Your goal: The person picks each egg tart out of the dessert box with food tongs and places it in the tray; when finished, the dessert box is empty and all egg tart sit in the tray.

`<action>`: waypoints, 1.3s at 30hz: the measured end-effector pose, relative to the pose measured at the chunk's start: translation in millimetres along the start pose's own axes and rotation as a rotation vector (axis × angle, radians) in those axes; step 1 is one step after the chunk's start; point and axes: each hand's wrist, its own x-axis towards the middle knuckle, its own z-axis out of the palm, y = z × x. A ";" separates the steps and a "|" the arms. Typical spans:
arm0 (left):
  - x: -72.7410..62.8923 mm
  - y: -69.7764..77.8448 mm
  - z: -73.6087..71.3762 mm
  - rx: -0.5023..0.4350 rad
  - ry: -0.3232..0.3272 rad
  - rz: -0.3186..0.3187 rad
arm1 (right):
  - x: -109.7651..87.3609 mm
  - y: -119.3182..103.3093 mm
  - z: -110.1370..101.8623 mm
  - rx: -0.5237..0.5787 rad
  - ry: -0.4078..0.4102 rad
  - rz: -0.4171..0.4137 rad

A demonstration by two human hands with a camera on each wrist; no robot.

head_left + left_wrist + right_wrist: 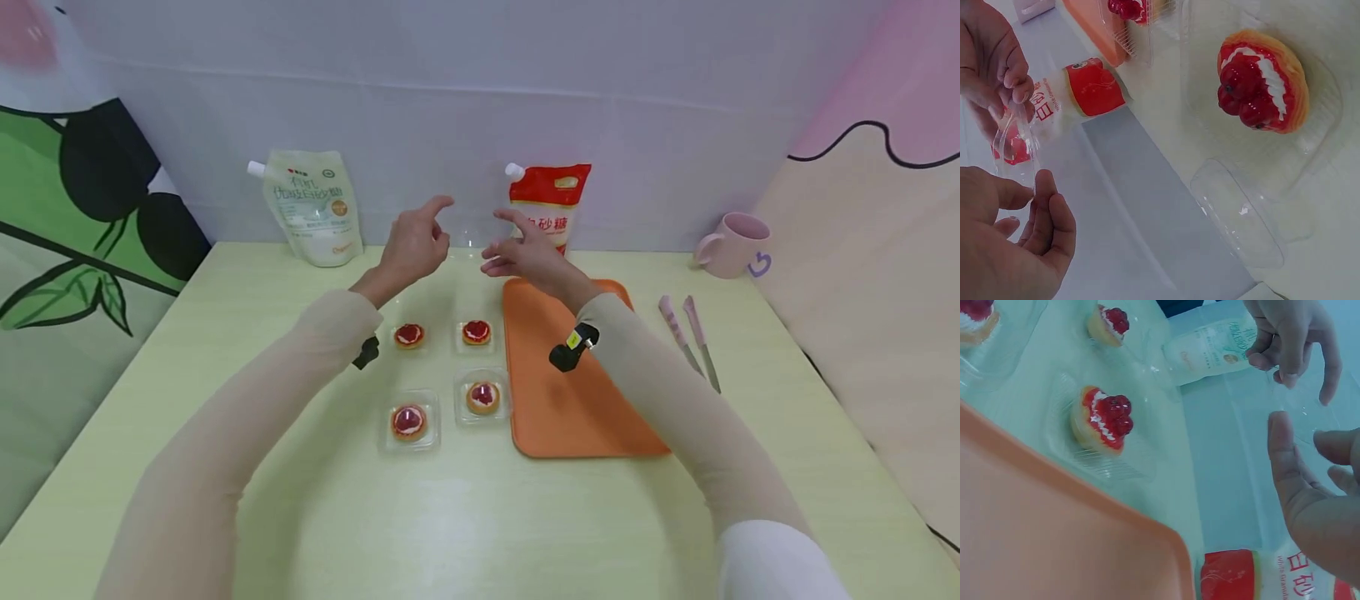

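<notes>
My left hand (417,242) and right hand (529,254) are raised facing each other above the far side of the table. Between them is a thin clear plastic lid (1315,407), almost invisible in the head view. In the left wrist view, my left thumb and index finger pinch its near edge, while the fingers of the right hand (999,65) hold the opposite edge. Below the hands, small red fruit tarts with white cream, among them a back-left tart (409,336) and a back-right tart (476,332), sit in clear plastic boxes.
An orange tray (577,417) lies under my right forearm. Standing at the back are a pale green pouch (315,208) and a red-and-white pouch (551,196). Two pink-handled knives (693,333) and a pink mug (735,243) are on the right. Another clear plastic piece (1235,212) lies by a tart.
</notes>
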 end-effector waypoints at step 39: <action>19.0 -39.7 51.0 -0.085 -0.562 -0.356 | 39.6 67.1 -11.3 -0.585 -0.010 -0.021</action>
